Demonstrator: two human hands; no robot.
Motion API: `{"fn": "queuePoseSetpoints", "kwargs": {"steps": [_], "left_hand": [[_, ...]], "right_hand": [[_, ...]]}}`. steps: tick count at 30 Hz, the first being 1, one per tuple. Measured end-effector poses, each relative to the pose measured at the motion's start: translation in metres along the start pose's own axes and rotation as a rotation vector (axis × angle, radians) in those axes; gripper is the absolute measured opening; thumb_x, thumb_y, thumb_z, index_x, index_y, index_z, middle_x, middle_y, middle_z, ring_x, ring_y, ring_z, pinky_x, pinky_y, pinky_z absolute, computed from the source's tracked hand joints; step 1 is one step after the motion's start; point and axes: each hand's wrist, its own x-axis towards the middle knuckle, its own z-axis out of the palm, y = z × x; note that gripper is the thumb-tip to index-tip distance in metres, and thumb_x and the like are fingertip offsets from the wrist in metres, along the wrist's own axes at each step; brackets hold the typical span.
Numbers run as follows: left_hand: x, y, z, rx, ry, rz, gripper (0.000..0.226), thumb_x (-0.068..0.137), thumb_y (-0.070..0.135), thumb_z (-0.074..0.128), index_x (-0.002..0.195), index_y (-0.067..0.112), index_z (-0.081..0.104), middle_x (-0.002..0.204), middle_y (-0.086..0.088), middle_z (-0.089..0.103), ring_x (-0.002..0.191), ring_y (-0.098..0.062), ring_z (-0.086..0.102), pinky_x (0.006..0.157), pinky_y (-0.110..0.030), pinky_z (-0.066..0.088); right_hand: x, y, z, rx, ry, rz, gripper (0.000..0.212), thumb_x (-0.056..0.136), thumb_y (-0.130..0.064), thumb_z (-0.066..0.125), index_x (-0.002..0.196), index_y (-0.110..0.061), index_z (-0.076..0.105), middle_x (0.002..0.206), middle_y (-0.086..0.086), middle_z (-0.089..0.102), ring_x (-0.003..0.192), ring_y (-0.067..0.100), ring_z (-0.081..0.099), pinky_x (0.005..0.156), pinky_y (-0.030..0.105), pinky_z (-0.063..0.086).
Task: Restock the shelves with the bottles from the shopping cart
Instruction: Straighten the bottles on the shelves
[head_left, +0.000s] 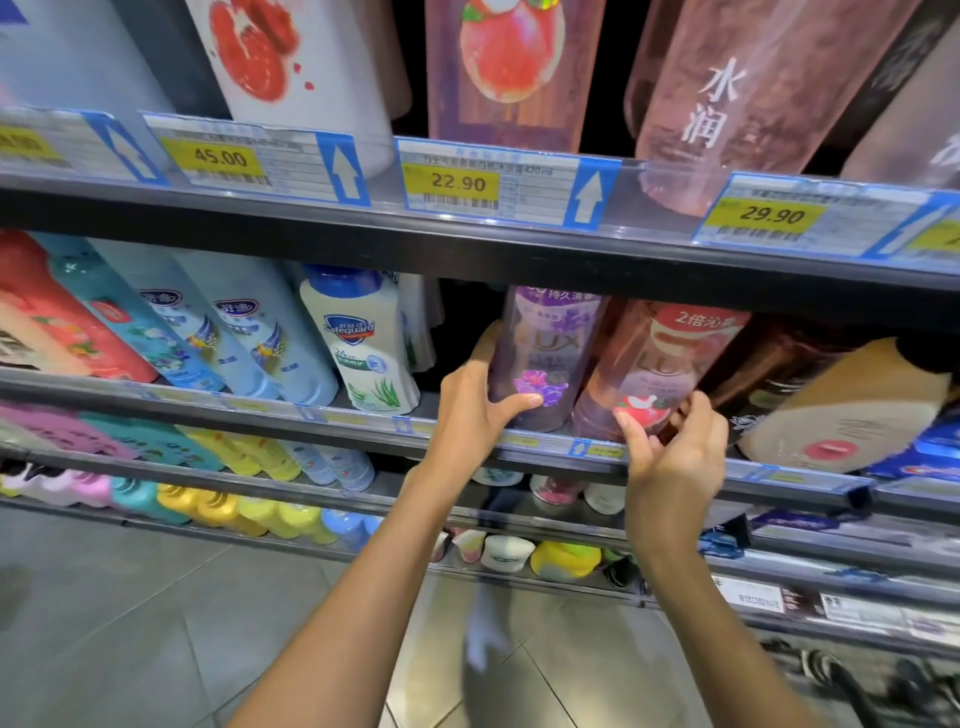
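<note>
Head view: left hand (470, 410) wraps the purple bottle (540, 358), right hand (670, 447) pinches the pink bottle (649, 374), both upright on the middle shelf (332, 423). Full, rigid, probably slick plastic; grasping low around the body looks safest.

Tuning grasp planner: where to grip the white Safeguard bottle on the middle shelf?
Grip the white bottle around its mid body, coming from the front. Its blue cap sits close under the shelf above, blue bottles crowd its left, and its right side faces an open gap.
</note>
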Motion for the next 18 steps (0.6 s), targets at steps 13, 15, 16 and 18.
{"fn": "queuePoseSetpoints", "kwargs": {"steps": [13, 15, 16, 18], "left_hand": [[0.000, -0.004, -0.003, 0.002, -0.014, 0.177, 0.072, 0.074, 0.030, 0.081, 0.132, 0.007, 0.047, 0.108, 0.001, 0.063, 0.090, -0.001, 0.051, 0.071, -0.001, 0.037], [-0.002, -0.005, -0.002, -0.010, -0.026, 0.191, 0.069, 0.076, 0.030, 0.080, 0.132, 0.010, 0.045, 0.111, 0.001, 0.063, 0.092, -0.006, 0.055, 0.082, -0.008, 0.045], [-0.003, -0.005, -0.001, -0.020, -0.032, 0.194, 0.067, 0.077, 0.030, 0.079, 0.131, 0.011, 0.044, 0.112, -0.003, 0.064, 0.095, -0.014, 0.058, 0.088, -0.021, 0.050], [-0.006, -0.005, 0.001, -0.044, -0.021, 0.218, 0.072, 0.080, 0.028, 0.077, 0.139, 0.015, 0.037, 0.113, -0.008, 0.064, 0.101, -0.024, 0.060, 0.091, -0.037, 0.051]], "right_hand": [[0.003, 0.008, 0.002, -0.033, 0.051, -0.073, 0.066, 0.087, -0.027, 0.069, 0.134, 0.012, 0.042, 0.123, 0.028, 0.051, 0.113, 0.041, 0.054, 0.091, 0.053, 0.049], [0.003, 0.010, 0.004, -0.041, 0.063, -0.099, 0.064, 0.087, -0.027, 0.068, 0.131, 0.014, 0.044, 0.119, 0.029, 0.052, 0.108, 0.043, 0.054, 0.087, 0.054, 0.050], [0.004, 0.011, 0.005, -0.034, 0.063, -0.110, 0.064, 0.087, -0.027, 0.067, 0.130, 0.015, 0.044, 0.116, 0.030, 0.052, 0.105, 0.044, 0.055, 0.085, 0.054, 0.051], [0.006, 0.014, 0.005, -0.012, 0.054, -0.136, 0.064, 0.088, -0.029, 0.068, 0.130, 0.015, 0.045, 0.112, 0.029, 0.052, 0.101, 0.043, 0.055, 0.082, 0.053, 0.053]]}}
